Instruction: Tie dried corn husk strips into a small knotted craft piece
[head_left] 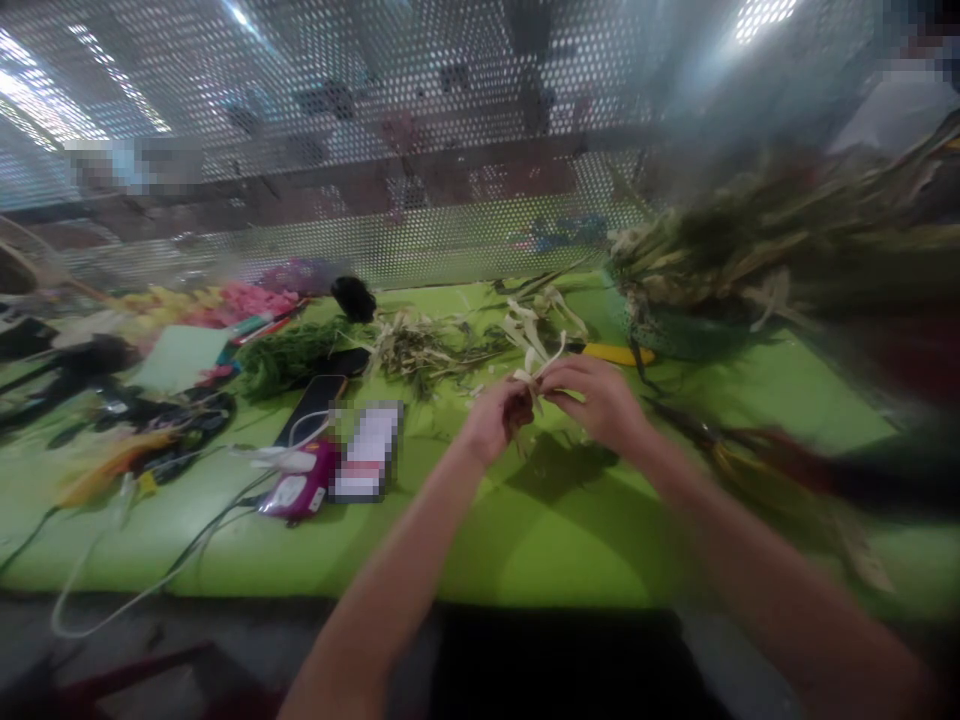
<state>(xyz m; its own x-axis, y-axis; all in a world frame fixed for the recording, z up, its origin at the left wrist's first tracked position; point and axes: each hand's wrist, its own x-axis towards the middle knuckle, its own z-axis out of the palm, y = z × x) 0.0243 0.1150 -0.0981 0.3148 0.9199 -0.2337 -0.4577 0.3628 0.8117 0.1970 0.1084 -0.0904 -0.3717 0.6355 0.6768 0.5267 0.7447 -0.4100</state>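
Pale strips of dried plant leaf (529, 345) stand up between my two hands over the green table (555, 560). My left hand (498, 418) is closed around their lower end, with the fingers curled inward. From the right side, my right hand (592, 395) pinches the same strips with thumb and fingertips. The hands nearly touch each other. Just beyond the right hand lies a yellow-handled tool (619, 354), its other end hidden. A heap of dry leaf scraps (412, 345) sits past the left hand.
On the left are a lit phone (369, 450), a magenta device (300, 492) with cables, a dark phone (311, 405), green fibre (289, 358) and an orange glue gun (116, 470). A large dried-stalk bundle (720, 250) fills the right rear. A perforated metal screen (420, 150) rises behind.
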